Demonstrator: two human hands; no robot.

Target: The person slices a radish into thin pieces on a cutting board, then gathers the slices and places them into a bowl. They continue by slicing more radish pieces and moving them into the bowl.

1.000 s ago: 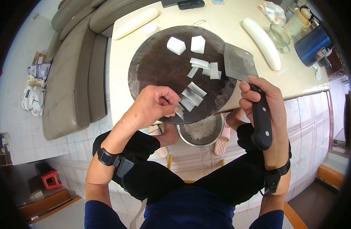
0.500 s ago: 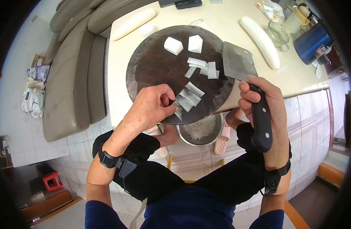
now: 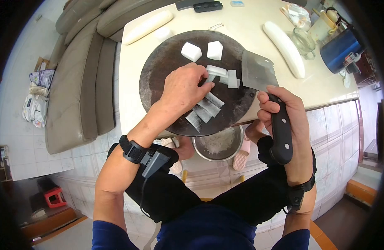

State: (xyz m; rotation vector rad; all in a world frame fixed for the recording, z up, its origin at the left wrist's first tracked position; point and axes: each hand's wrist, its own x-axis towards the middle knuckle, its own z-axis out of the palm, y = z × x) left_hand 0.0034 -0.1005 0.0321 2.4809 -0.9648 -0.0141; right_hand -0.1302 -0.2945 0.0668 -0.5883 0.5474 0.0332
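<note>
My right hand [image 3: 288,114] is wrapped round the black handle of a cleaver [image 3: 258,71], its broad blade over the right edge of the round dark chopping board [image 3: 158,71]. Mid-board, my left hand [image 3: 185,85] pinches the end of a thin white radish slice [image 3: 210,78] between thumb and fingers. Touching that slice are other flat slices [image 3: 232,79], overlapping in a small pile. Nearer me, several slices [image 3: 206,109] lie in a fanned row beneath my left thumb. Two thick radish chunks [image 3: 191,51] sit at the back of the board.
Whole peeled white radishes lie on the table, one at the left [image 3: 148,27] and one at the right [image 3: 284,49]. A peeler [image 3: 217,26], glass jug [image 3: 303,43] and blue container [image 3: 341,49] stand behind. Below the board edge is a metal bowl [image 3: 196,151] of white shreds.
My left hand has moved from the nearest slice of the front row up and away to the middle pile. The right hand and cleaver have barely shifted.
</note>
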